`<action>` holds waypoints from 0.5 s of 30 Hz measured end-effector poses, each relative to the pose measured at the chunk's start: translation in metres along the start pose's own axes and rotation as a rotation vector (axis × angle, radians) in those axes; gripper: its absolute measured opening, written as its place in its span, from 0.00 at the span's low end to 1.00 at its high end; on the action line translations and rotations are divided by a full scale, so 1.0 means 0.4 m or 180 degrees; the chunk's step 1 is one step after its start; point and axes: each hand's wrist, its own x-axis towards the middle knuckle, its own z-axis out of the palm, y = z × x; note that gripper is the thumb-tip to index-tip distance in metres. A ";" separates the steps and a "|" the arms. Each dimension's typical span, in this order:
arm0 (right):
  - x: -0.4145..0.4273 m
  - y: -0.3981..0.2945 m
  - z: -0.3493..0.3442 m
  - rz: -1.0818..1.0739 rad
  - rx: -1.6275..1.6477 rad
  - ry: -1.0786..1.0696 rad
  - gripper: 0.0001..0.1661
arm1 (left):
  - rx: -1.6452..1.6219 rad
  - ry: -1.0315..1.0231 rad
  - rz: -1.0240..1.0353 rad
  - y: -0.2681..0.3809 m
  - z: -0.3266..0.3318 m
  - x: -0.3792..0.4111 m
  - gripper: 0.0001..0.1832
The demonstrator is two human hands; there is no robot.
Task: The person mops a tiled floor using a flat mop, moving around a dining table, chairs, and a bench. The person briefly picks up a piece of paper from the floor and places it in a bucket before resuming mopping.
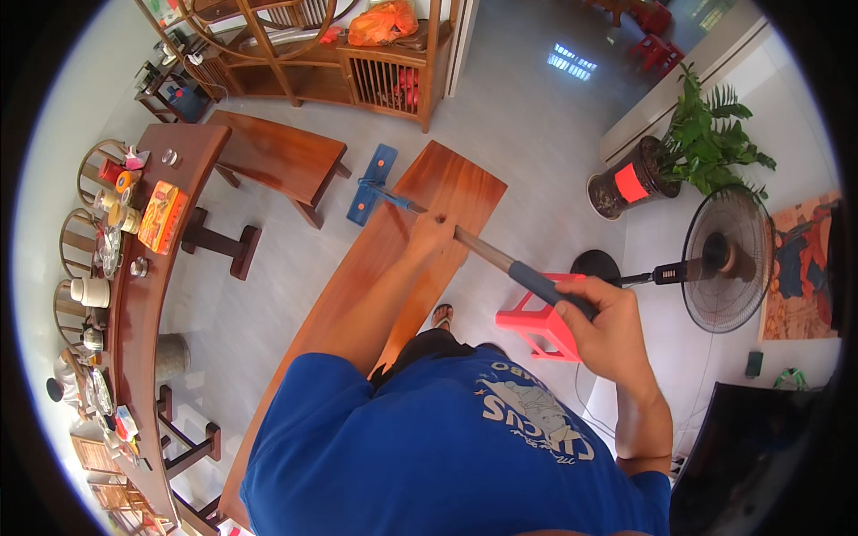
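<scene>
My left hand (pixel 432 232) is closed around the middle of a flat mop's metal pole (pixel 484 248), above a long polished wooden bench. Up at the grey grip near the pole's end, my right hand (pixel 598 325) holds the mop with fingers wrapped round it. The pole slants across the bench to a blue rectangular mop head (pixel 372 185), which lies over the grey tiled floor beside the long bench (pixel 462 177). The underside of the mop head is hidden.
A shorter wooden bench (pixel 281 155) and a long table (pixel 149 295) laden with jars and boxes are at left. A shelf unit (pixel 322 75) stands ahead. On the right are a pink plastic stool (pixel 536 320), a potted plant (pixel 633 175) and a standing fan (pixel 727 258).
</scene>
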 end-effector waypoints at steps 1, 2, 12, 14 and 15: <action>0.044 -0.001 -0.013 -0.0156 -0.0030 0.0004 0.12 | -0.0082 -0.0007 -0.0053 0.018 0.006 0.039 0.18; 0.079 -0.003 -0.026 -0.0057 0.0003 -0.0044 0.11 | -0.0166 -0.0007 -0.0107 0.029 0.009 0.076 0.19; 0.490 0.007 -0.169 -0.1620 -0.1276 -0.0526 0.08 | -0.1648 0.0344 0.0086 0.168 0.134 0.429 0.17; 0.585 0.052 -0.162 -0.2016 -0.1494 -0.0680 0.09 | -0.2083 0.0310 -0.0049 0.173 0.157 0.499 0.19; 0.635 0.080 -0.148 -0.2222 -0.1595 -0.0764 0.10 | -0.2252 0.0352 -0.0140 0.158 0.165 0.539 0.19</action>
